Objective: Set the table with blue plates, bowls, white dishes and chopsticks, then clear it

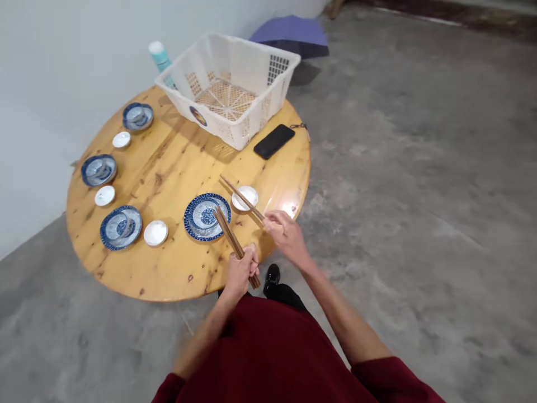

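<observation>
My left hand [242, 272] is closed round a bundle of wooden chopsticks [229, 235] that slants up over the table's near edge. My right hand [286, 235] pinches a pair of chopsticks [240, 196] whose tips reach across a small white dish [247, 196]. Just left of both hands sits a blue patterned plate with a glass bowl on it [207, 216]. All of this is on a round wooden table [176, 168].
Three more blue plates [121, 226] [98, 169] [137, 116] each have a small white dish beside them along the left rim. A white plastic basket [230, 87], a black phone [274, 141] and a teal bottle [159, 56] stand at the far side. Concrete floor lies all around.
</observation>
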A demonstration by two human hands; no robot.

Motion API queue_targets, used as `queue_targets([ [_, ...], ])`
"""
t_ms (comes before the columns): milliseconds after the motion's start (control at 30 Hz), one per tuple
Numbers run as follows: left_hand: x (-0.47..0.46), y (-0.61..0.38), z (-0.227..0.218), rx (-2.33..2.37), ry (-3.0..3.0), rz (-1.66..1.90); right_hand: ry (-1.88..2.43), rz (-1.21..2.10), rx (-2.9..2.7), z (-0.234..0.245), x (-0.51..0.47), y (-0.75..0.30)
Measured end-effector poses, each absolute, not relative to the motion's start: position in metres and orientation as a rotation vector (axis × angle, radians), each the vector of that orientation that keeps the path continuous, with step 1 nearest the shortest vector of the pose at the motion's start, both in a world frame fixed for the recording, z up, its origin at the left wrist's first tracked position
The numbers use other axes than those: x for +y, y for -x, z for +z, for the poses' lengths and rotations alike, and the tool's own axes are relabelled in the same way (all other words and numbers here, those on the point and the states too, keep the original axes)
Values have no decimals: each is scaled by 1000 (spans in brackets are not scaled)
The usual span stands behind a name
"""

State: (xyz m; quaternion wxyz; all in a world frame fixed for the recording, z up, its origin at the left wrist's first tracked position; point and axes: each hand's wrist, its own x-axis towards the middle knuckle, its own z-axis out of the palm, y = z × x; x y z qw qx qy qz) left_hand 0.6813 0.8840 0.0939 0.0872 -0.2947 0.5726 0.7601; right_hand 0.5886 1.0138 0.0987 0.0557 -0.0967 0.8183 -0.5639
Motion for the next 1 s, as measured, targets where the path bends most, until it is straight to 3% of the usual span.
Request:
queue_targets([
  [133,902,-665,112,1587,1057,2402,262,-1062,2637,64,1030,-545],
  [233,902,-653,113,1512,1163,2460,296,-873,2533,47,1019,-532],
  [433,889,-622,100,1368,1232,2543,224,-1341,2087,32,995,-532],
  [600,876,-599,95,1457,1251,2602,177,-1678,1855,54,1005,-559],
  [767,873,-582,107,1673,1011,2643,259,-1752,1907,83,1013,-588],
  [1000,871,-579,126,1736,813,2521,453,-1646,2046,83,1009,-592],
])
